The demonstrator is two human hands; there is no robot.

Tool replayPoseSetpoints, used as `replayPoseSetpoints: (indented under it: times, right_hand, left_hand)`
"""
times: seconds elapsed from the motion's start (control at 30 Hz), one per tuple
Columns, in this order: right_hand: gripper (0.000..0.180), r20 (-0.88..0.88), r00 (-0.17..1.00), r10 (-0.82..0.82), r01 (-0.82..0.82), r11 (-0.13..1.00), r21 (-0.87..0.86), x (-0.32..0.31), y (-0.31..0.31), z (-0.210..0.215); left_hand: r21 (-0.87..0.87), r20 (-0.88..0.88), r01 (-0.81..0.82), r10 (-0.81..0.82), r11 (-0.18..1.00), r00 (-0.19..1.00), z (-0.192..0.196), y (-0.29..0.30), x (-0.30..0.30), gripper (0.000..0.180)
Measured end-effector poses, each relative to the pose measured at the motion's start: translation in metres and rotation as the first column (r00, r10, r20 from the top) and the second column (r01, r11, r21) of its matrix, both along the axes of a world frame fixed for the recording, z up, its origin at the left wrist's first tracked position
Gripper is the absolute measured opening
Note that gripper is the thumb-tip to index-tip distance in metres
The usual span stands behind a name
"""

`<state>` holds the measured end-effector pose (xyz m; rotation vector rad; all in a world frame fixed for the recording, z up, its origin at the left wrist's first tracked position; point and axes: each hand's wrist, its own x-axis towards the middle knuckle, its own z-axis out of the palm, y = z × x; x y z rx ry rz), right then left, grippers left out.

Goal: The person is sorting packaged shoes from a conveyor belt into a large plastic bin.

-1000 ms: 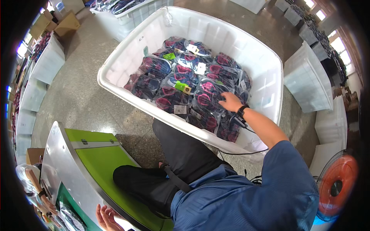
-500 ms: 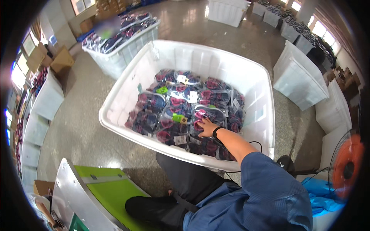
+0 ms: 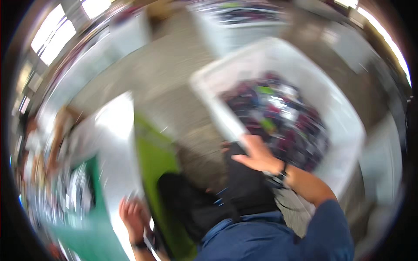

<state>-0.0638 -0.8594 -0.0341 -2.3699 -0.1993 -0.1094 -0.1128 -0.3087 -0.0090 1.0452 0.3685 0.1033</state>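
Note:
My right hand (image 3: 257, 155) is in the air above my thigh, beside the near wall of the white bin (image 3: 222, 119). Its fingers are stretched out, the thumb stands apart, and nothing is in it. Inside the bin lie bagged shoes (image 3: 278, 115), navy and pink in clear plastic, with green and white tags; motion smears them. My left hand (image 3: 134, 215) is at the edge of the pale metal-topped table (image 3: 115, 126), its fingers bent and blurred. Whether it holds anything cannot be made out.
A green mat (image 3: 76, 232) covers part of the table, with a blurred dark and white item (image 3: 82, 187) on it. A lime-green panel (image 3: 154, 156) runs down the table's side. Another filled white bin (image 3: 239, 32) stands beyond, and more bins line the left.
My right hand has lifted off the bagged shoes and come back toward my body, without any. The view has swung left, and my left hand and the table top now show.

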Motion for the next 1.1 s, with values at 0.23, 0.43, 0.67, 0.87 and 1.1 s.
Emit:
replayPoseSetpoints:
  times: [0.23, 0.43, 0.67, 0.87, 1.1]
  right_hand:
    - [0.086, 0.054, 0.984, -0.168, 0.176, 0.966, -0.187, -0.031, 0.001, -0.025]
    - [0.086, 0.08, 0.982, -0.172, 0.183, 0.967, -0.177, -0.023, -0.001, -0.027]
    - [0.088, -0.029, 0.975, -0.222, 0.208, 0.947, -0.246, -0.016, 0.017, -0.018]
    - [0.088, -0.013, 0.951, -0.308, 0.289, 0.907, -0.307, -0.028, 0.013, -0.012]
    - [0.087, -0.008, 0.953, -0.302, 0.287, 0.911, -0.297, -0.022, 0.014, -0.011]
  left_hand:
    - [-0.04, -0.153, 0.063, -0.069, 0.997, 0.986, 0.049, -0.009, 0.013, 0.029]
    - [0.787, 0.192, -0.27, 0.195, 0.555, 0.962, 0.033, 0.092, 0.062, 0.044]
    - [0.991, 0.004, 0.052, 0.406, -0.126, 0.914, -0.01, 0.29, 0.086, 0.08]
    - [0.941, -0.019, 0.128, 0.328, -0.314, 0.944, -0.007, 0.194, 0.111, 0.086]
    - [0.999, -0.032, 0.033, 0.041, -0.018, 0.999, -0.006, 0.115, 0.022, 0.08]
